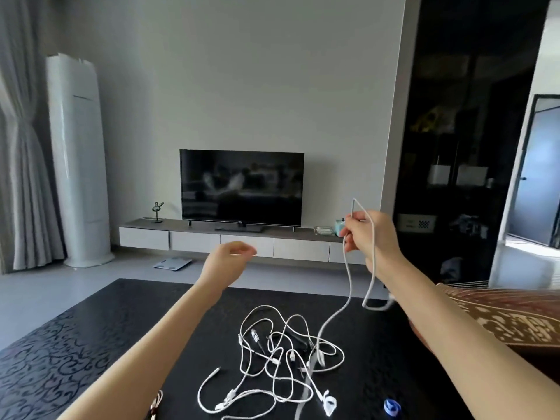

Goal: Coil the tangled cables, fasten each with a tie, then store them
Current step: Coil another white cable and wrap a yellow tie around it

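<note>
**Cable held above the tangle**

The right hand (368, 237), raised at the right, grips a looped white cable (349, 280) that trails down into the tangle of cables (281, 353) on the near dark table (121, 328). The left hand (227, 262) hangs in mid-air, fingers curled and blurred. A blue tie (391, 407) lies near right.

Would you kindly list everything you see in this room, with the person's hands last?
tangled cables: one pile, mostly white, some black, on the table
held cable: one, white, rising from the pile to the right hand
tie: one, blue, table's near right edge
table: one, black patterned, foreground
television: one, black, on the console
console: one, grey-white, against the wall
air conditioner: one, white, left corner
curtain: one, grey, far left
scale: one, grey, on the floor
cabinet: one, dark, right
left hand: raised, fingers curled, holding nothing visible
right hand: raised, grips the held cable
</note>
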